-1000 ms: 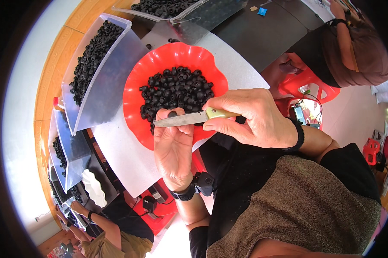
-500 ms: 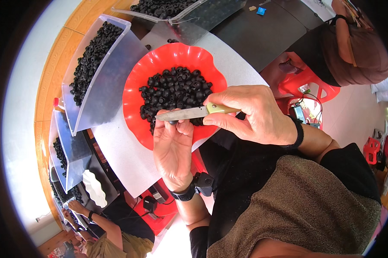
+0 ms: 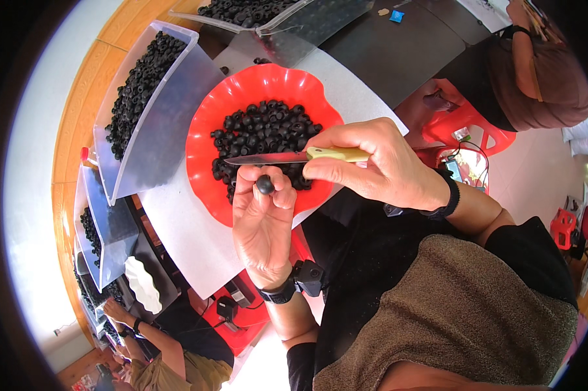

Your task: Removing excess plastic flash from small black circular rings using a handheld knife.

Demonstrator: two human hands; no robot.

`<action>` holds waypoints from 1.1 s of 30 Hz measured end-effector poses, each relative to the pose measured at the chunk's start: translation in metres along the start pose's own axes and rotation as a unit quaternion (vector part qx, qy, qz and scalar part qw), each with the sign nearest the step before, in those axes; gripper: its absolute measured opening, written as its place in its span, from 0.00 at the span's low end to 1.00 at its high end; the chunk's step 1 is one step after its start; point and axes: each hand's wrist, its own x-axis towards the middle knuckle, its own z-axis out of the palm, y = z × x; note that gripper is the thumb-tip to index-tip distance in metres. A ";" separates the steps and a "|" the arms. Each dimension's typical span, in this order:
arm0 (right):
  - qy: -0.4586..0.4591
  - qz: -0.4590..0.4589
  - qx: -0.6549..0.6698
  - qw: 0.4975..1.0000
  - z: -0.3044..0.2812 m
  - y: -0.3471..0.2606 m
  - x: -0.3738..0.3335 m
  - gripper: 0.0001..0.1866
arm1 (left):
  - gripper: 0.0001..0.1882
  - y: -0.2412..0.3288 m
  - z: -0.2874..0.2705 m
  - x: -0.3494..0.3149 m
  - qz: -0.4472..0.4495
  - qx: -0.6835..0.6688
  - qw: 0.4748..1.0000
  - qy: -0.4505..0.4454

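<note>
My left hand [image 3: 263,225] is closed on one small round black part [image 3: 265,185], pinched between thumb and fingertips with its smooth rounded side showing. In my right hand [image 3: 378,163] is a knife [image 3: 268,158] with a yellow-green handle. Its blade points left, just beyond the fingertips of my left hand, and looks apart from the part. Both hands are over the near side of a red scalloped bowl [image 3: 206,107], which holds a heap of similar black parts [image 3: 261,130]. Some of these show round openings.
Left of the bowl, a clear bin [image 3: 170,130] holds many black parts, and further bins [image 3: 115,234] stand behind it. Another bin [image 3: 261,29] is at the far side. A few loose parts [image 3: 261,60] lie on the white sheet [image 3: 190,247]. Other people sit at lower left and upper right.
The knife has lifted off the part and turned more edge-on, shifting slightly left and away. The black part in my left hand has turned and now shows more fully.
</note>
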 end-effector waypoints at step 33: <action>-0.073 0.111 0.258 0.957 0.006 -0.007 0.021 0.10 | 0.12 0.027 0.032 -0.002 0.036 0.257 0.965 0.033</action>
